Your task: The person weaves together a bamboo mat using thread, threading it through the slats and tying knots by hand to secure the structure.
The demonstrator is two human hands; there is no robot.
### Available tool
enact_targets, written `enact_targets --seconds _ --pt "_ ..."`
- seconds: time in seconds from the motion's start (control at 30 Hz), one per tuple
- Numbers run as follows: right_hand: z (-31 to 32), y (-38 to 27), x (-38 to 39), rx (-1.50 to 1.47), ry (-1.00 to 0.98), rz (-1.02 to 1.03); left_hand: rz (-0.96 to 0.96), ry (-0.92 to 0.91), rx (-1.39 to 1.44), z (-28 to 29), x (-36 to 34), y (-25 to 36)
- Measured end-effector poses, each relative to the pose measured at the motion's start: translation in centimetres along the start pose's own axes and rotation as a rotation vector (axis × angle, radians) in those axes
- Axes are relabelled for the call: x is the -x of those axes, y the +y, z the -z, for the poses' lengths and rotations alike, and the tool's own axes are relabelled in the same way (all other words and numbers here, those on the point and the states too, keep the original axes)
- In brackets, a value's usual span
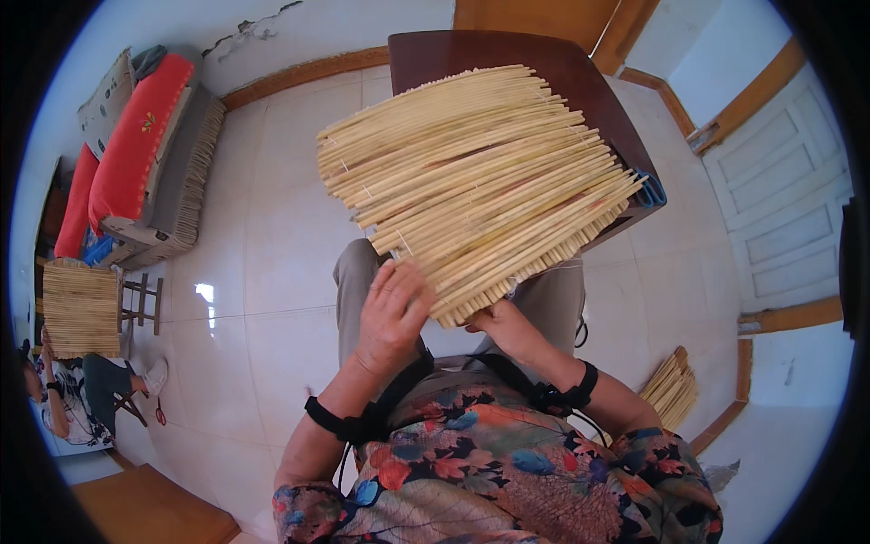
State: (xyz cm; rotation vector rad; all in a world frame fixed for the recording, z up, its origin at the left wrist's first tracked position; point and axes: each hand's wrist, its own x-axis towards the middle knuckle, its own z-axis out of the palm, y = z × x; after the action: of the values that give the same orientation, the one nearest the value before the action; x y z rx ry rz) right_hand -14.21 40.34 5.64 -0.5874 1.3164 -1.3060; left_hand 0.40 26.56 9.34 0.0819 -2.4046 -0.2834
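Observation:
A mat of pale yellow reed stalks (pixel 480 172), tied side by side with thin white string, slopes from the dark red table down over my knees. At its near left corner is my left hand (pixel 396 304), fingers bent and pressed together beside the string, slightly blurred. Whatever is pinched there is too small to make out. My right hand (pixel 500 328) grips the mat's near edge from below, with most of its fingers hidden under the stalks. Toward me the stalks fold under in a thick, stepped edge.
Under the mat stands the dark red table (pixel 435 56), a blue clip-like object (pixel 651 189) at its right corner. A bundle of stalks (pixel 671 388) lies on the floor at right. At left, another person (pixel 68 399) holds a similar mat (pixel 82 308) near a sofa (pixel 177 172) and a folding stool (pixel 142 302).

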Motion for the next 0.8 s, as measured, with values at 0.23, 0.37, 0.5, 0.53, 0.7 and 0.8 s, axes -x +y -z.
enact_targets --seconds 0.23,0.37,0.5,0.53,0.7,0.8 --pt "0.6 -0.1 2.7 0.962 -0.049 0.311 0.427 0.028 -0.026 -0.8 3.1 0.4" --pt "1.1 -0.9 3.6 1.015 -0.101 0.345 0.803 0.017 0.281 -0.5 4.8 0.8" --pt "1.5 -4.4 3.4 1.257 -0.043 0.646 1.182 -0.096 0.984 -0.7 5.1 0.0" --pt "1.3 -5.3 2.9 1.259 -0.056 0.648 1.247 -0.039 1.146 -1.1 4.7 0.2" --pt "-0.3 -7.5 -0.5 1.339 -0.01 0.884 1.36 0.075 1.458 -2.4 3.2 0.5" --pt "-1.1 -6.0 -3.0 1.265 -0.08 0.896 1.379 0.142 1.663 -3.5 3.3 0.4"
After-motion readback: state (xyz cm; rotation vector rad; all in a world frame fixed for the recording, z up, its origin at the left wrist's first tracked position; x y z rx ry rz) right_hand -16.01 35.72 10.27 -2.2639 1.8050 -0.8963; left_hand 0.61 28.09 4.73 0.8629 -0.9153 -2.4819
